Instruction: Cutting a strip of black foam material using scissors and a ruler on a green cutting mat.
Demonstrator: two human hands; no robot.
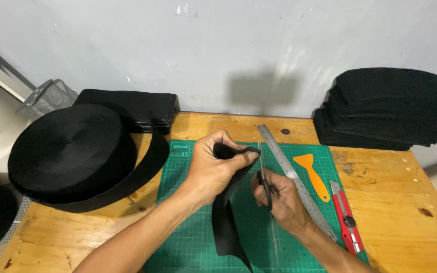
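Note:
My left hand pinches the folded top end of a black fabric strip above the green cutting mat. The strip hangs down from my fingers and trails across the mat toward me. My right hand grips black-handled scissors, blades pointing up right beside the pinched end of the strip. A steel ruler lies diagonally on the mat just right of the scissors.
A big roll of black webbing sits at the left, its loose end curving toward the mat. Black fabric stacks lie at the back left and back right. An orange scraper and red utility knife lie at the right.

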